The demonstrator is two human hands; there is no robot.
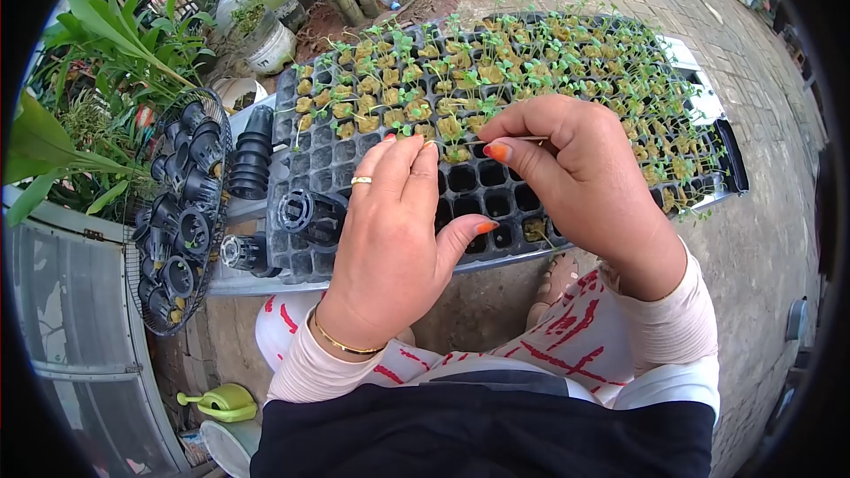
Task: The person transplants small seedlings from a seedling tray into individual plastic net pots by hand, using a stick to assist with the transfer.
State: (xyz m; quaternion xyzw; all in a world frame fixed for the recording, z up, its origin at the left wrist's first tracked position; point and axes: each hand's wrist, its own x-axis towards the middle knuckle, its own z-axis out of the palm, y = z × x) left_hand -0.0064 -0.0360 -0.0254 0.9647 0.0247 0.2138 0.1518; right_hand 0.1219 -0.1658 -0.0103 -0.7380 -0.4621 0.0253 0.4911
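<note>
My right hand (580,181) is closed in a pinch on a thin stick (529,138), which points left across the seedling tray (332,155). Fingers stretched out and thumb apart, my left hand (385,221) lies over the tray's black cells, its fingertips right at a row of seedling plugs. A sponge-like plug (456,154) with a small green sprout sits between the two hands. Beside my left hand, a black net cup (312,216) rests on its side on the tray. Many cells beyond my fingers hold yellowish plugs with sprouts.
At the left, a wire basket (215,115) holds several black net cups. A stack of net cups (252,152) and another net cup (248,252) are beside the tray. Leafy plants (115,35) stand behind the basket. A green watering can (226,402) is on the ground.
</note>
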